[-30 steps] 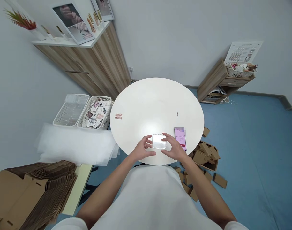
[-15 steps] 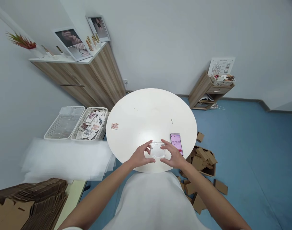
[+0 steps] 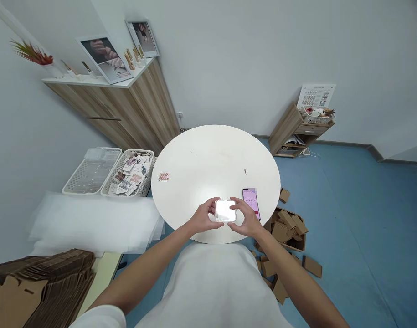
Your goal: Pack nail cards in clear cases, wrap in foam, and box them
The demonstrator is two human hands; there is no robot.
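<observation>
Holding a small clear plastic case (image 3: 225, 210) between both hands, at the near edge of the round white table (image 3: 215, 155). Left hand (image 3: 203, 217) grips the case's left side, thumb and fingers curled narrow around the edge. Right hand (image 3: 245, 217) grips the right side the same way, fingertips over the top corner. Case is squarish with rounded corners; its face catches the light and glares white, so contents cannot be made out. Cannot tell whether it rests on the tabletop or sits just above it.

Phone (image 3: 251, 203) lies flat on the table just beside the right hand, pink screen lit, showing a timer. Small card of press-on nails (image 3: 163, 176) lies near the table's left edge, well apart from the hands.

Left of the table: two white baskets side by side. The far-left basket (image 3: 81, 192) holds clear items; the nearer basket (image 3: 148, 177) holds printed nail cards. White foam sheets (image 3: 92, 223) are spread in front of them. Stack of flat cardboard (image 3: 40, 287) in the lower left corner.

Right of the table, on the blue floor: open cardboard box (image 3: 288, 228) full of brown pieces, more pieces scattered around it.
</observation>
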